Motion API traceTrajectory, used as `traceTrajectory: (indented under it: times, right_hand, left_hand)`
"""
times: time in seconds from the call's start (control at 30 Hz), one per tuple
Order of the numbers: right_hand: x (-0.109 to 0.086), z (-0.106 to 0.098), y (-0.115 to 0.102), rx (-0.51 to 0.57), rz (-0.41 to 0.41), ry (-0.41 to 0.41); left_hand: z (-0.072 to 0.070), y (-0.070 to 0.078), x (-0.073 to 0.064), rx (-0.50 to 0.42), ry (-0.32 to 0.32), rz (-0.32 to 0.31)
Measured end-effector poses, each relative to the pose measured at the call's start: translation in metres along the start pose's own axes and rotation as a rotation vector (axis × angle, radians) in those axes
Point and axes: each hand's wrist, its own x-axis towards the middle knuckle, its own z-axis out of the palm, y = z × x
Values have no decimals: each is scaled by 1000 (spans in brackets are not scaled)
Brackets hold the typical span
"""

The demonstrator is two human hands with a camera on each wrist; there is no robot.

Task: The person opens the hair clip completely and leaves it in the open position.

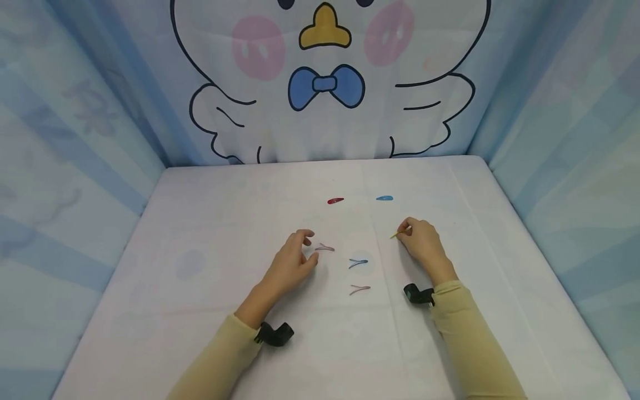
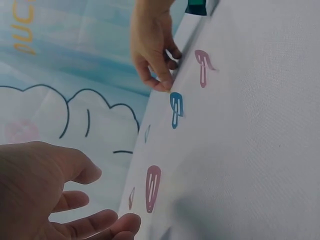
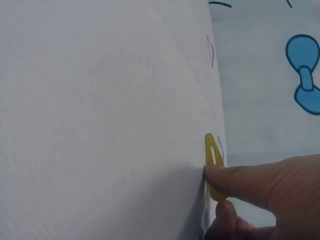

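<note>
Between thumb and fingers my right hand [image 1: 424, 249] pinches a yellow snap hair clip [image 3: 212, 149], held at the right of the table. My left hand [image 1: 287, 268] hovers over the table with its fingers loosely bent and holds nothing. Just beside its fingertips lies a pink hair clip [image 1: 327, 248]. To the right of that are a blue hair clip [image 1: 358, 263] and, nearer the front, another pink hair clip [image 1: 360, 289], both with prongs spread apart.
Toward the back of the white-covered table [image 1: 210, 233] lie a red hair clip [image 1: 335, 200] and a light blue hair clip [image 1: 384, 198]. A printed curtain [image 1: 325, 133] stands behind the table, and more curtains hang at both sides.
</note>
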Motion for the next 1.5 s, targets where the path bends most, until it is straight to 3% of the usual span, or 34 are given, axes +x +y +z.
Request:
traceTrajectory:
  times: [0.2, 0.4, 0.53, 0.77, 0.87, 1.03, 1.2, 1.33, 1.43, 1.5]
  right_hand:
    - [-11, -3, -4, 6, -20, 7]
    - [-36, -12, -34, 57, -61, 38]
    - [-59, -19, -63, 52, -219, 122]
    - [-89, -23, -96, 62, -585, 264]
    - [-93, -23, -99, 86, -659, 301]
    - [-98, -25, -100, 195, -710, 328]
    - [-102, -30, -102, 288, -707, 316]
    - [-107, -34, -105, 305, -657, 329]
    - [-110, -36, -106, 315, -618, 339]
    - [-112, -37, -107, 336, -599, 349]
  left_hand:
    - [-3, 9, -4, -28, 15, 19]
    - [-4, 24, -6, -91, 26, 84]
    - [-4, 39, -7, -203, -27, 96]
    - [-6, 59, -6, -440, -235, 83]
    - [-9, 60, -6, -510, -267, 93]
    - [-17, 62, -7, -572, -286, 109]
    - [-24, 65, -9, -540, -215, 123]
    - [-27, 72, -13, -489, -114, 157]
    - [-28, 78, -17, -446, -14, 208]
    - [-29, 81, -20, -409, 60, 274]
